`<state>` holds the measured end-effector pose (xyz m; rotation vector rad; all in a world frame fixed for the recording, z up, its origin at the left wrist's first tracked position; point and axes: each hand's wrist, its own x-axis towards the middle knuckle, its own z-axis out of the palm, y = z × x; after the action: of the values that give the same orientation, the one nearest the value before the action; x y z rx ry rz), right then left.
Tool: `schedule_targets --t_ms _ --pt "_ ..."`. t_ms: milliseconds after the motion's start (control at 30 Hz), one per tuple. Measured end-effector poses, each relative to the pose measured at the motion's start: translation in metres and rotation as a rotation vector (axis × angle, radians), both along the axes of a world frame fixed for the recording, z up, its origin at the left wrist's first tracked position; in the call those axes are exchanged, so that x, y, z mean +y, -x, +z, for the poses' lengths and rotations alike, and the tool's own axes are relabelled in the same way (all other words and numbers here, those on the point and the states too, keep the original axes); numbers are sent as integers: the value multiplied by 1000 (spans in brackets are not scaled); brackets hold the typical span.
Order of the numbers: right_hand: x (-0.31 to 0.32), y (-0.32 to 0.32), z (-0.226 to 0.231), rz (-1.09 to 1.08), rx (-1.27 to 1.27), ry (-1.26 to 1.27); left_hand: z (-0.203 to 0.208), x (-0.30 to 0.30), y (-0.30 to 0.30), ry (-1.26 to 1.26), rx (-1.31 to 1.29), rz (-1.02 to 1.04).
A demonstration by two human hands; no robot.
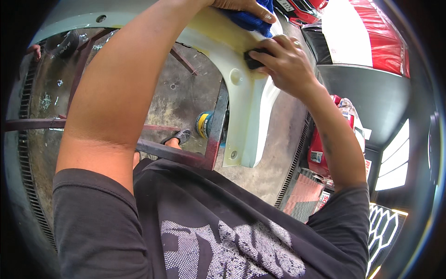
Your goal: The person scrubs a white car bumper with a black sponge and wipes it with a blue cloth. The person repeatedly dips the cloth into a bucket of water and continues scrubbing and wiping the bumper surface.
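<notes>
A pale, white-green car body panel with yellowish patches curves across the top and down the middle, with wheel-arch-like edging and round holes. My right hand grips a small black block, pressed against the panel's surface. Up at the top edge, my left hand rests on a bunched blue cloth that lies on the panel. Its thumb is stretched along the cloth, while the other fingers are mostly cut off by the frame.
Under the panel is a dark red metal stand. A blue-and-yellow can stands on the concrete floor beside a sandalled foot. Floor grates run along both sides. Red car parts are at right.
</notes>
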<state>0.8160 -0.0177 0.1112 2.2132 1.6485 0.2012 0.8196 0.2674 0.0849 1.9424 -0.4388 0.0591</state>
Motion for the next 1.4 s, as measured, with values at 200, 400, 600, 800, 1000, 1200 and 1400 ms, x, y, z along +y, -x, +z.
schedule_targets --t_ms 200,400,600,800,1000,1200,1400 --pt "-24 -1 18 -51 51 15 -8 3 -8 38 -8 -29" --pt "-14 -6 2 16 35 -52 -13 3 -11 111 -26 -63" --pt "4 -15 1 130 94 -107 13 4 12 20 26 6" --pt "-43 -27 8 38 96 -136 8 4 10 143 113 -108" --pt "-8 -23 -4 106 55 -119 -4 5 -3 105 31 -21" --pt "-3 -30 1 161 54 -108 -7 1 -4 87 59 7" --pt "-32 -36 9 137 78 -127 6 4 9 117 101 -59"
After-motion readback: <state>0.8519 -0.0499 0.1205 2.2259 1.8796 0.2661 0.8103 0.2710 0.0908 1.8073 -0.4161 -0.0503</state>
